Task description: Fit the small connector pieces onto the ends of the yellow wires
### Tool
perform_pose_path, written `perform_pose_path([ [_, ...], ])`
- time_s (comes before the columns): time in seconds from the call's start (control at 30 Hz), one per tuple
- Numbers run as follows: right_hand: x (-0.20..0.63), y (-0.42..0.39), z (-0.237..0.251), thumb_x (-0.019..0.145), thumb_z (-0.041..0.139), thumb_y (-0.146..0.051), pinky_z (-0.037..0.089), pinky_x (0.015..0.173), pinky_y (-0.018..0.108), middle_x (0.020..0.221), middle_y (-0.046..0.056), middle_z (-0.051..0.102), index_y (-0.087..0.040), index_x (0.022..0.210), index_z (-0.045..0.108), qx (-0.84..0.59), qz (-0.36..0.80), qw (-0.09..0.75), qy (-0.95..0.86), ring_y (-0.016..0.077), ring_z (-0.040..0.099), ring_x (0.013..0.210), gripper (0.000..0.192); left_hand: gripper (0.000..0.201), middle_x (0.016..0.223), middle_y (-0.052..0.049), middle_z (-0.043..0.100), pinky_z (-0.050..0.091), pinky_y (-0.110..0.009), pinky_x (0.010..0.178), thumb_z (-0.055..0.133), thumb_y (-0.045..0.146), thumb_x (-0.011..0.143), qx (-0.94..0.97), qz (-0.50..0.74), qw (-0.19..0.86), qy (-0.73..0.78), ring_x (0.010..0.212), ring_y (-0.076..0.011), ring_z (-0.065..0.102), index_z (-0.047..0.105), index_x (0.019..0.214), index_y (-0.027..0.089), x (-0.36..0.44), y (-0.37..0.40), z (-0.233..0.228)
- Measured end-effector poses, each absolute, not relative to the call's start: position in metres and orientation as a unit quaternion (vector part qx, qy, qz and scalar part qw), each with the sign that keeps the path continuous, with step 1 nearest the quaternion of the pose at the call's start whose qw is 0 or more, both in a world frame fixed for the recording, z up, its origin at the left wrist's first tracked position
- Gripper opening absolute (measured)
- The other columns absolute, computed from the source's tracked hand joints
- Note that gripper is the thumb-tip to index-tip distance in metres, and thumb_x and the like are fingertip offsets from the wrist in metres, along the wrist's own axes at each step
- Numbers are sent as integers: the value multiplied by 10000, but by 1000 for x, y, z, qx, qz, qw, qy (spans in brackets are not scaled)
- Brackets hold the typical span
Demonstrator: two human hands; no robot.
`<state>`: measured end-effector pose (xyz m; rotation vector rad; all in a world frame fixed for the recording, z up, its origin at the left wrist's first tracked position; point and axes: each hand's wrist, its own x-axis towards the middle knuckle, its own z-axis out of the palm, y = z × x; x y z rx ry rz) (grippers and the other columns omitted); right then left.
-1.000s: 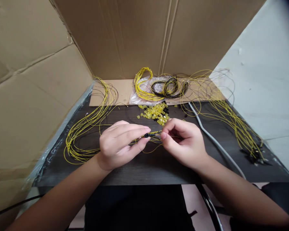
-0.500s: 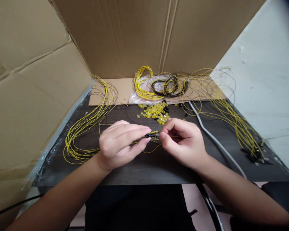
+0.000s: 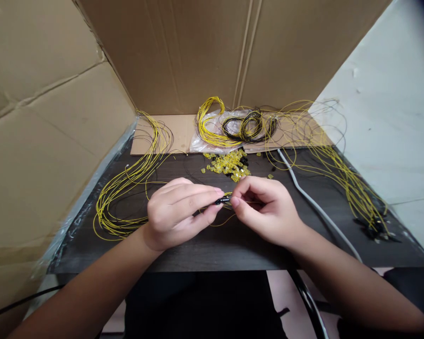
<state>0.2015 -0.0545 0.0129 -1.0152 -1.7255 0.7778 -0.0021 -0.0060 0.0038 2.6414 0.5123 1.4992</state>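
While the left hand [image 3: 180, 209] pinched a black connector [image 3: 223, 200], the right hand [image 3: 270, 212] pinched its other end, seemingly a fitting step calling for steady alignment next.

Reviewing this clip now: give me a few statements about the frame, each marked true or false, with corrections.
1. The left hand holds a small black part. True.
2. The right hand rests on the grey cable. False: its fingertips are by the black part's right end; the grey cable lies further right.
3. The yellow pieces lie heaped on the table, beyond the hands. True.
4. The yellow coil lies at the table's near edge. False: the yellow coil is at the back, on clear plastic.
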Motion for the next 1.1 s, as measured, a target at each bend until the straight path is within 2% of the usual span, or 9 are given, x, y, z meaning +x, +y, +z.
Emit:
perform_pose_path([
  [0.2,204,-53,10,903,554,-213,326,487,212,634,-27,505,-160,781,567,-401,364,473,-695,70,407,530,134,235,878,-36,780,565,-257,695,768,131,774,858,483,63,163,737,-128,722,701,988,198,0,-8,6],
  [0.4,206,-52,9,890,536,-172,315,519,223,612,-37,454,-167,719,504,-387,342,474,-713,72,384,545,173,197,855,-22,780,569,-246,670,748,161,807,856,483,63,170,703,-117,716,702,988,221,1,-9,8],
  [0.87,205,-52,10,913,586,-195,334,507,199,651,-28,515,-145,831,588,-382,347,455,-726,61,412,551,96,189,844,-43,780,566,-236,681,756,123,784,851,494,60,166,699,-112,710,712,959,179,-1,-9,8],
  [1.1,204,-53,10,910,584,-199,324,489,196,636,-39,484,-148,854,578,-378,362,470,-711,60,400,537,76,184,849,-53,780,566,-236,677,760,121,783,852,496,54,156,706,-117,714,710,956,163,-2,-9,9],
])
